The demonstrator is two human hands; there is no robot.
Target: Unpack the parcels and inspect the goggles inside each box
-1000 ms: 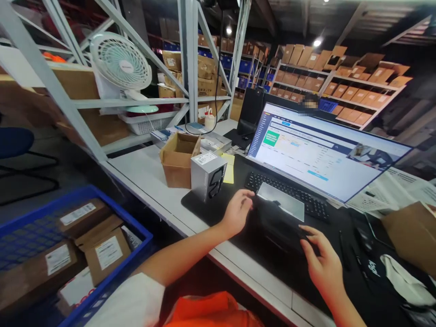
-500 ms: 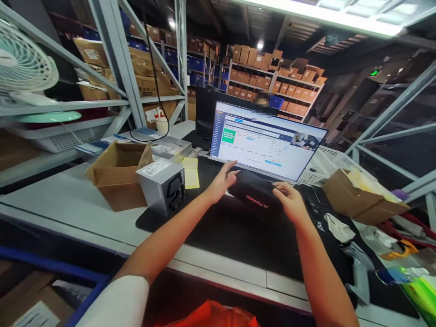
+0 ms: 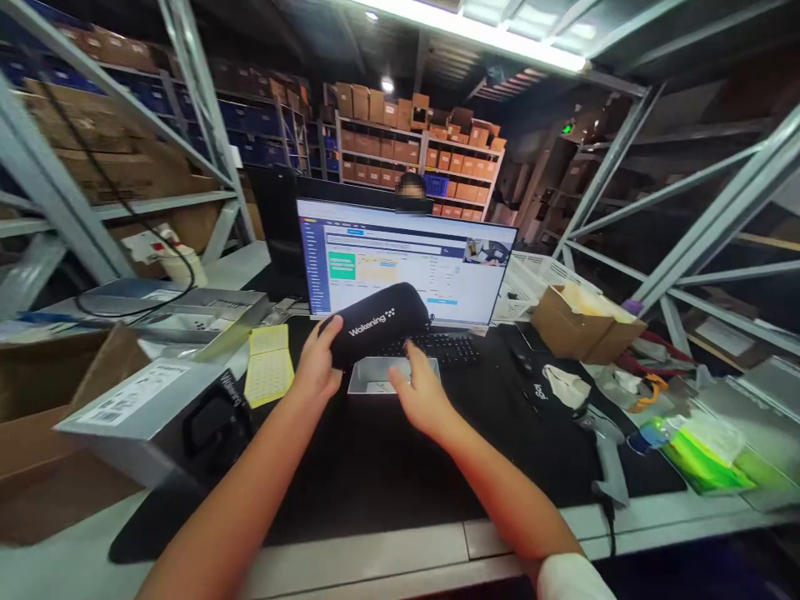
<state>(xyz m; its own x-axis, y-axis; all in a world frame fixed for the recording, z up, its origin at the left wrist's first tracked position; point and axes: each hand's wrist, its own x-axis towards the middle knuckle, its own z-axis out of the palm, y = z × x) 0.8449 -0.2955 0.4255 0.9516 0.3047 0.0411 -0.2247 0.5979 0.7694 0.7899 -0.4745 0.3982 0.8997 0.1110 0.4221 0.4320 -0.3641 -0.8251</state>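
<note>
My left hand (image 3: 317, 365) grips the near left end of a black case (image 3: 382, 322) printed "Wakening". The case is held tilted in front of the monitor, its right end higher. Below it, a small open pale-grey box (image 3: 364, 382) rests on the black desk mat (image 3: 375, 467). My right hand (image 3: 425, 392) is apart from the case, its thumb and forefinger spread over the right part of this box. Part of the box is hidden behind that hand. A black keyboard (image 3: 461, 348) lies just beyond.
A silver-and-black "Wakening" box (image 3: 147, 417) and an open cardboard carton (image 3: 62, 467) stand at left. Yellow label sheets (image 3: 268, 362) lie beside them. The monitor (image 3: 400, 271) is ahead. At right are a handheld scanner (image 3: 606, 450), a mouse (image 3: 520, 360) and another carton (image 3: 578, 329).
My right hand has let go of the black case, which my left hand now holds up and tilted. The small open box has come into sight. The camera view has swung right.
</note>
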